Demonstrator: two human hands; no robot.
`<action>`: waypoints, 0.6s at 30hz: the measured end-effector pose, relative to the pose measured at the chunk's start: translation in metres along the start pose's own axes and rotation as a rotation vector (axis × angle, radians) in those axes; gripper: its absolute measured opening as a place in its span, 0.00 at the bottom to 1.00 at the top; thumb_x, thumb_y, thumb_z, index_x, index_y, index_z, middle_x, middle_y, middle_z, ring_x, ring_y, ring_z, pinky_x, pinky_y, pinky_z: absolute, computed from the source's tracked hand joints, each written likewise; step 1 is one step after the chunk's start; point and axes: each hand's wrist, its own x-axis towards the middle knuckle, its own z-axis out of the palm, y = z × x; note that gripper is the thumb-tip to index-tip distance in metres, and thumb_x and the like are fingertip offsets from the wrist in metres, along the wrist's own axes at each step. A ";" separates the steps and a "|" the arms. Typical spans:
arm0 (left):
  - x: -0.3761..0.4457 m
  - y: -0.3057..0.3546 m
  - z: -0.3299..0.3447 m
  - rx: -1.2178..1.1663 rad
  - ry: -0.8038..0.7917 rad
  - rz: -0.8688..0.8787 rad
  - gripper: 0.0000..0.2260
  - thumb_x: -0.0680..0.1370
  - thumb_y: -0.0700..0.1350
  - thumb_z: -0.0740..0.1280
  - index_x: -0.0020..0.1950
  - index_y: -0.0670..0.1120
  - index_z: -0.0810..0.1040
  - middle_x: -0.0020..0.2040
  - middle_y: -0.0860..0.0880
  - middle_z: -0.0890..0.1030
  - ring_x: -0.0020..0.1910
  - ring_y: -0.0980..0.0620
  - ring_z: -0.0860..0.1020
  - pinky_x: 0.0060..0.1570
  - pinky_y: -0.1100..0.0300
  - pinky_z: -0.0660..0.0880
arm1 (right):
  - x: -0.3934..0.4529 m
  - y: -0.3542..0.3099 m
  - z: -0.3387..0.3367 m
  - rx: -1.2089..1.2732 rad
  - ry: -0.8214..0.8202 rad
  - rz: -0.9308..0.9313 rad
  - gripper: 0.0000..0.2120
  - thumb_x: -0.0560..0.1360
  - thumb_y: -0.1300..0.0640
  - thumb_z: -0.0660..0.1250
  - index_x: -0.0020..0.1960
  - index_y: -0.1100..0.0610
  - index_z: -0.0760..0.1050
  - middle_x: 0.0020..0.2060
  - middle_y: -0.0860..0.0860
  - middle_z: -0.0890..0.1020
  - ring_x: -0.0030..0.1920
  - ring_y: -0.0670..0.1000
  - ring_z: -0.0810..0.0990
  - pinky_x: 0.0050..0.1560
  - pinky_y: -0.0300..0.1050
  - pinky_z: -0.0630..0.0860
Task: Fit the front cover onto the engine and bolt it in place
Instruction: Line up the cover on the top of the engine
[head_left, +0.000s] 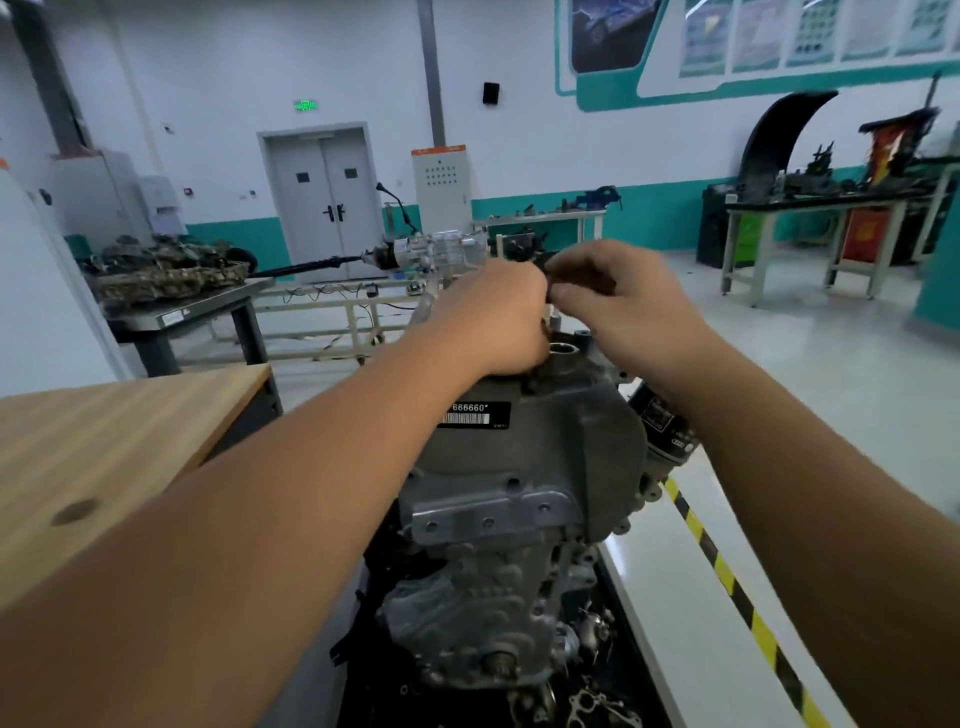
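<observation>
The grey engine (483, 587) stands upright below me, with the grey front cover (561, 441) lying against its face; a black barcode label sits near the cover's top. Both of my arms reach over the cover's top edge. My left hand (493, 317) rests curled on the top left of the cover, its fingers closed; what it holds is hidden. My right hand (618, 301) pinches a small dark part (549, 273) between thumb and fingertips just above the cover's top, touching the left hand's fingertips. The part is mostly hidden and blurred.
A wooden bench (114, 447) lies at my left. A black oil filter (662, 418) sticks out at the engine's right. A yellow-black floor stripe (727, 577) runs along the right. Tables with engine parts stand at back left (171, 270) and back right (821, 202).
</observation>
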 end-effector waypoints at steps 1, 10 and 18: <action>-0.001 -0.001 -0.001 -0.016 -0.007 -0.025 0.09 0.74 0.47 0.69 0.36 0.50 0.71 0.34 0.50 0.73 0.32 0.49 0.73 0.28 0.59 0.63 | 0.008 0.008 0.005 0.053 -0.130 0.002 0.09 0.79 0.66 0.67 0.58 0.59 0.82 0.51 0.52 0.85 0.48 0.39 0.81 0.57 0.38 0.78; -0.017 -0.003 0.013 -0.160 0.425 -0.126 0.09 0.72 0.48 0.68 0.51 0.55 0.82 0.44 0.57 0.83 0.51 0.51 0.78 0.54 0.51 0.74 | 0.016 0.040 0.020 0.058 -0.115 -0.012 0.10 0.77 0.59 0.74 0.58 0.54 0.87 0.49 0.49 0.88 0.52 0.46 0.85 0.59 0.46 0.79; -0.177 -0.011 0.113 -0.791 1.096 -0.834 0.30 0.68 0.56 0.73 0.69 0.54 0.72 0.66 0.52 0.75 0.63 0.58 0.75 0.65 0.55 0.74 | 0.013 0.041 0.032 -0.116 0.011 -0.091 0.07 0.79 0.59 0.71 0.55 0.54 0.86 0.40 0.44 0.82 0.39 0.39 0.76 0.43 0.19 0.66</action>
